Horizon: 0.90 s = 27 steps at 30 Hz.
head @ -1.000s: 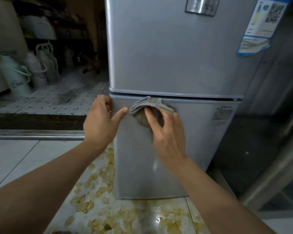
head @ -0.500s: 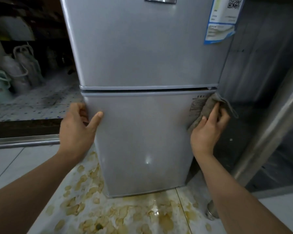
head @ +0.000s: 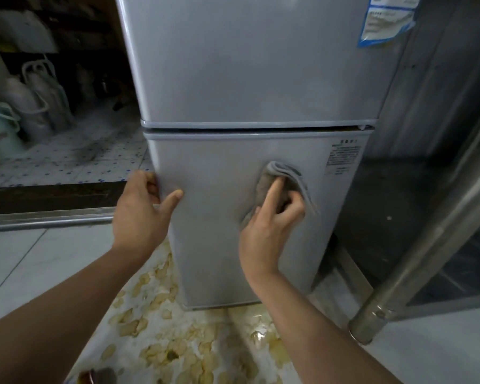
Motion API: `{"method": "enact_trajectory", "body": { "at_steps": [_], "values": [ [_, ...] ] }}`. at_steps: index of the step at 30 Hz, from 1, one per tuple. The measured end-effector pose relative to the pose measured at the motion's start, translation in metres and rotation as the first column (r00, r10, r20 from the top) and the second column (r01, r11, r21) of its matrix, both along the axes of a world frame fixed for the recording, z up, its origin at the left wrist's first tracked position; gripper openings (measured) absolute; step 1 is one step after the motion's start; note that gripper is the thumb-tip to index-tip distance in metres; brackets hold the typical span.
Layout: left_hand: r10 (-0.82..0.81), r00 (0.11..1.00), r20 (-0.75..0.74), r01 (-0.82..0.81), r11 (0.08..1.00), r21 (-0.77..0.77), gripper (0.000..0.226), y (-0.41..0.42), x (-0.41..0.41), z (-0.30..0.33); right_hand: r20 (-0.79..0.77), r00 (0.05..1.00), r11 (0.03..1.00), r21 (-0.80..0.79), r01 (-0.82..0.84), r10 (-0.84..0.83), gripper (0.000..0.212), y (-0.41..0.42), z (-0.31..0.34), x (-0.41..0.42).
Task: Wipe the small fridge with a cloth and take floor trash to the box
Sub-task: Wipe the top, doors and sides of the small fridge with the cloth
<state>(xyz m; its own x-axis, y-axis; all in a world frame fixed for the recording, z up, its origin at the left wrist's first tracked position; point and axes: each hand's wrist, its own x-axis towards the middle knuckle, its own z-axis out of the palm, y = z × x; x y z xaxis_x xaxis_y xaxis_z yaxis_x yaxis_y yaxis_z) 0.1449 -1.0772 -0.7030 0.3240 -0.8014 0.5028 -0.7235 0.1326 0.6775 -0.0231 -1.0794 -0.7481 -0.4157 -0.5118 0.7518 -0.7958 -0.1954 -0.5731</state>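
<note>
Stained floor (head: 178, 342); left hand (head: 142, 214) grips silver fridge (head: 233, 79) door's edge, right hand (head: 272, 225) presses crumpled grey cloth (head: 283, 176) under curled fingers.

The small silver two-door fridge (head: 250, 79) stands tight in its spot. On its right a slanted shiny steel pole (head: 416, 261) rises from the floor just beside the lower corner, leaving only a narrow dark gap there. On the left, the side is open above a metal floor rail (head: 47, 218), with pale plastic jugs (head: 36, 98) well back. In front, the white tiled floor (head: 20, 261) carries yellowish scattered scraps (head: 161, 314).
</note>
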Motion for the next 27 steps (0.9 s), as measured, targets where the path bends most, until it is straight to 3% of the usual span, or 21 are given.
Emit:
{"method": "enact_trajectory", "body": {
  "at_steps": [4, 9, 13, 16, 19, 23, 25, 27],
  "values": [
    [0.001, 1.0, -0.017, -0.001, 1.0, -0.019, 0.032, 0.002, -0.001, 0.001, -0.184, 0.97, 0.987, 0.028, -0.159, 0.161, 0.066, 0.004, -0.008, -0.034],
    [-0.009, 1.0, -0.018, 0.008, 1.0, -0.031, 0.032, 0.002, 0.0, -0.001, 0.133, 0.985, 0.992, 0.064, 0.105, -0.113, 0.058, -0.013, 0.0, -0.112],
    [-0.001, 1.0, -0.013, 0.0, 0.999, -0.036, 0.033, 0.002, -0.001, -0.002, 0.182, 0.976, 0.992, 0.071, 0.108, -0.119, 0.059, -0.012, 0.001, -0.098],
    [-0.001, 1.0, -0.014, 0.0, 0.999, -0.042, 0.032, 0.003, -0.002, -0.001, 0.133, 0.991, 0.999, 0.041, -0.024, 0.019, 0.061, 0.004, -0.015, -0.032],
    [-0.027, 0.999, -0.025, 0.026, 0.999, -0.046, 0.029, 0.004, 0.0, -0.002, -0.066, 0.988, 0.988, 0.07, -0.136, 0.14, 0.067, 0.018, -0.031, 0.031],
    [-0.091, 0.996, -0.005, 0.091, 0.994, 0.052, 0.028, 0.013, 0.008, -0.017, -0.181, 0.946, 0.96, 0.127, -0.249, 0.27, 0.076, 0.019, -0.036, 0.02],
    [-0.089, 0.996, -0.002, 0.089, 0.991, 0.104, 0.028, 0.014, 0.009, -0.022, -0.199, 0.948, 0.966, 0.114, -0.23, 0.249, 0.073, 0.016, -0.038, -0.012],
    [-0.076, 0.997, -0.002, 0.076, 0.99, 0.121, 0.027, 0.012, 0.009, -0.022, -0.046, 0.995, 0.992, 0.095, -0.085, 0.09, 0.068, 0.011, -0.037, -0.042]
  ]
}}
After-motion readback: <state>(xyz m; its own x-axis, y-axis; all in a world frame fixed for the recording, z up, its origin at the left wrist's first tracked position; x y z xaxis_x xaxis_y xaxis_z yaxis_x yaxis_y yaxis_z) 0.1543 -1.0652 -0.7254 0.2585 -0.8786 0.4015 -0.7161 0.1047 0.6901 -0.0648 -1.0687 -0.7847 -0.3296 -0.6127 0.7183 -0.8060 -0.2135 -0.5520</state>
